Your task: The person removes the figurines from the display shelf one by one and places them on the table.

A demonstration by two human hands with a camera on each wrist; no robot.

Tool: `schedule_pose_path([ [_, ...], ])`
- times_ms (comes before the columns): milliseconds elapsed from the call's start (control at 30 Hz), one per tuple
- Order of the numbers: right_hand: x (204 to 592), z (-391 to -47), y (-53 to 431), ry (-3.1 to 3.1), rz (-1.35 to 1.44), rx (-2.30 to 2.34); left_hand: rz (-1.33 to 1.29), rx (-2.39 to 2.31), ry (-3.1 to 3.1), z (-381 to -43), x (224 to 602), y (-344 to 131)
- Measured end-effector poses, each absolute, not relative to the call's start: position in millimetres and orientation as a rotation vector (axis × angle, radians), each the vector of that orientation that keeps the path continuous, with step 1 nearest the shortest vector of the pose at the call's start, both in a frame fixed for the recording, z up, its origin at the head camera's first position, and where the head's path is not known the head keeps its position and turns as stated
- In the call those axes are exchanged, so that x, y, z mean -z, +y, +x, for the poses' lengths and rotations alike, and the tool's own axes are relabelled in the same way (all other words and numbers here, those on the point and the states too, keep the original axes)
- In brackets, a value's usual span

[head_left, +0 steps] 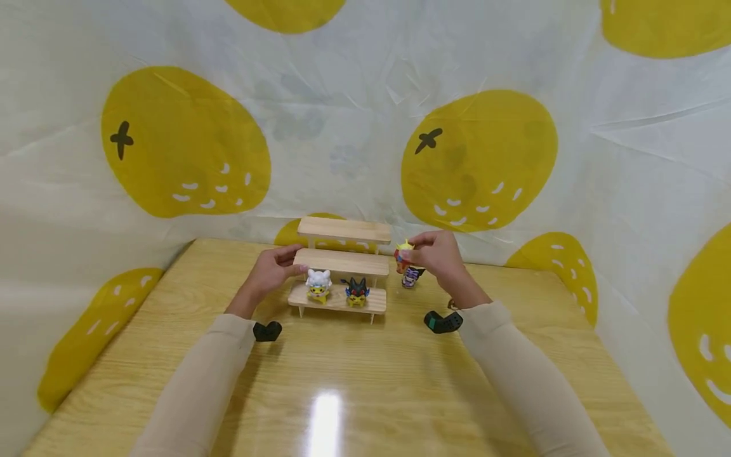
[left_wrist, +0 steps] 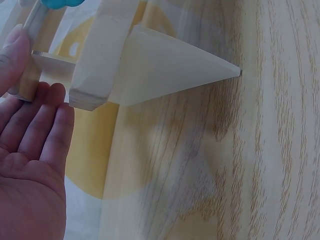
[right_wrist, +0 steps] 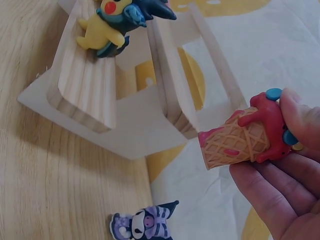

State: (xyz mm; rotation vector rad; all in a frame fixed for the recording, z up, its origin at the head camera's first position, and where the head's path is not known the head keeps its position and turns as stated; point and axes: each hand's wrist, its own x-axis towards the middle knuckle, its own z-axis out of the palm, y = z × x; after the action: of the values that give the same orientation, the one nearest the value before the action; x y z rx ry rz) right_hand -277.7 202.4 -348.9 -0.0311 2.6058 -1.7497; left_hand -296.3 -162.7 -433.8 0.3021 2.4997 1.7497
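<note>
Right grip (head_left: 440,254) pinching a red-topped, tan waffle-cone figurine (right_wrist: 240,135) in mid-air, just right of the three-tier pale wooden shelf (head_left: 342,227); a purple-and-black figurine (head_left: 410,278) stands below on the wood-grained surface (head_left: 365,362). Across now, left grip (head_left: 271,270) clasping the middle tier's (head_left: 342,261) end, while a white-and-yellow figurine (head_left: 318,285) and a black-and-yellow figurine (head_left: 356,293) sit on the bottom tier (head_left: 337,299)!

Left fingers (left_wrist: 58,130) hold wooden shelf (left_wrist: 29,82); teal object (left_wrist: 62,2) (mostly cropped) at top.
</note>
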Motion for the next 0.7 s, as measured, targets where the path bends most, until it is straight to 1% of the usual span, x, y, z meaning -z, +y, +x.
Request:
schedule_pose_path([
  [400,360.2,-278.3,213.5,2.639,-0.027,1.740,0.316,-1.754,2.499,-292.6,433.7,-160.5],
  [700,368.9,-278.0,219.2,2.713,0.005,1.651,0.323,-1.771,2.488,-293.0,434.8,-160.6],
])
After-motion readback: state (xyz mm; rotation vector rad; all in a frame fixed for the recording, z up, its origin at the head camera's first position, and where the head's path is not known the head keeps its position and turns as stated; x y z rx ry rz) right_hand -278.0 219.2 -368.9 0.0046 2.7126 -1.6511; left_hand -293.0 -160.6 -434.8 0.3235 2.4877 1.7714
